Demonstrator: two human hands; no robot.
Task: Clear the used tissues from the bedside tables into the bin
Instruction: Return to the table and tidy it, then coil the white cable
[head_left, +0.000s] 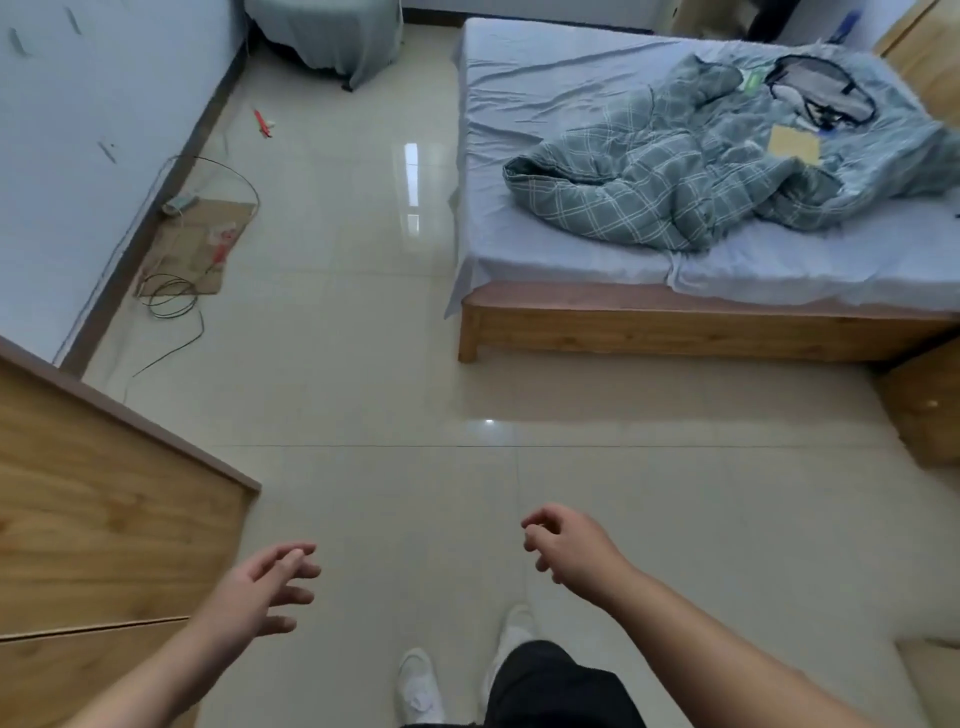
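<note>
Empty-handed above a glossy beige tiled floor (363, 364): left hand (265, 587) fingers spread, right hand (566, 545) fingers loosely curled. No tissues or bin in sight; a light wooden bedside worktop (930, 415) sits well beyond the right fingers. Ahead, loose dark cables (171, 304) could trip.

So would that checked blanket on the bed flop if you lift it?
Probably floppy: the checked blanket lies crumpled in soft folds. Looks puffy, so likely light for its size. The yellow card on it might slide off.

Rt edge cuts off bedside table (927, 410); red floor item (262, 123) too small to ID.
</note>
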